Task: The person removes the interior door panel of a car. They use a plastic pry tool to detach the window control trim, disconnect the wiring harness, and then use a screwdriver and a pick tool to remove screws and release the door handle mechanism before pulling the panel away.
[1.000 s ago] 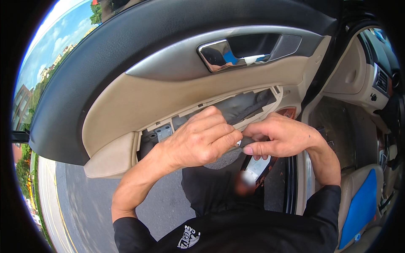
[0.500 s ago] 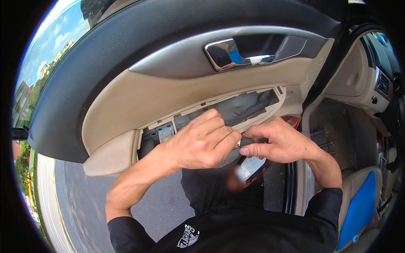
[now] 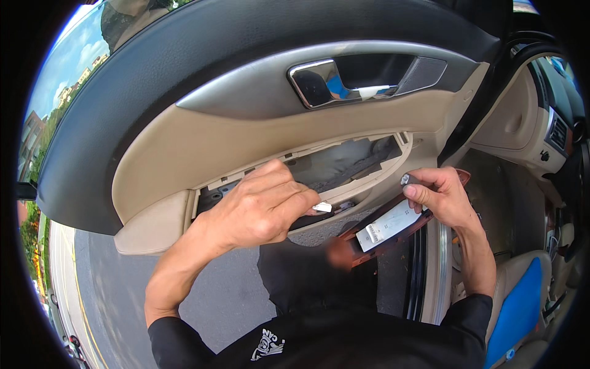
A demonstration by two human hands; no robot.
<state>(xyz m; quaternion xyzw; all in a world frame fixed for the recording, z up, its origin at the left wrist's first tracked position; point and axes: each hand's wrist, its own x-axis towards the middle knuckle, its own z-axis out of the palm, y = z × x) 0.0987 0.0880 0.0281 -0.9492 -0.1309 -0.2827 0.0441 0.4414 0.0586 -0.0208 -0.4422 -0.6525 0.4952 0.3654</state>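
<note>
Head view: my left fingers [image 3: 300, 202] pinch white piece [image 3: 322, 208]; my right fingers [image 3: 424, 195] pinch grey piece [image 3: 405, 179], pieces apart, unjoined. Red-brown trim [image 3: 387, 227] looks already off door [image 3: 246, 129], lying just below right fingers; opening [image 3: 344, 160] in door uncovered.

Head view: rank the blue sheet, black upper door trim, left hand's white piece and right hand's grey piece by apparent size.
1. Black upper door trim
2. Blue sheet
3. White piece and grey piece: too alike to rank
</note>
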